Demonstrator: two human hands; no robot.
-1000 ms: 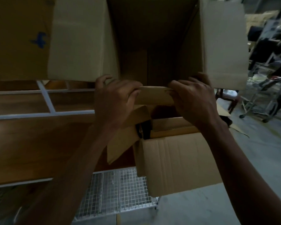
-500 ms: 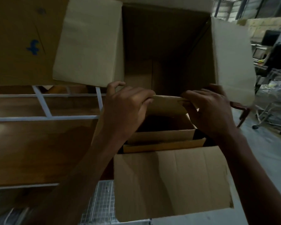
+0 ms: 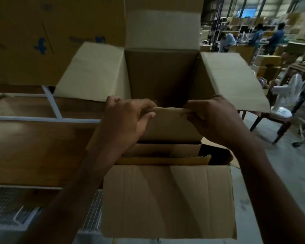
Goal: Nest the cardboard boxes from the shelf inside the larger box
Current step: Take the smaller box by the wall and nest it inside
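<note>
A large open cardboard box (image 3: 165,199) stands in front of me, its near flap hanging down toward me. Inside its opening sit smaller cardboard pieces (image 3: 165,157), edges showing. My left hand (image 3: 128,118) and my right hand (image 3: 213,118) both pinch the top edge of a cardboard panel (image 3: 169,124) held between them over the box opening. Behind it stands another open box (image 3: 162,74) with flaps spread left, right and up; whether the panel belongs to it I cannot tell.
A wooden shelf with white metal frame (image 3: 33,118) runs on the left, wire mesh (image 3: 11,213) below. A printed carton (image 3: 42,41) sits on top left. At right are a white fan (image 3: 285,101), a chair, tables and people (image 3: 227,41) far off.
The view has lifted and widened, showing more of the room. Both hands have kept their grip on the panel's top edge and raised it slightly; the near flap hangs lower in view.
</note>
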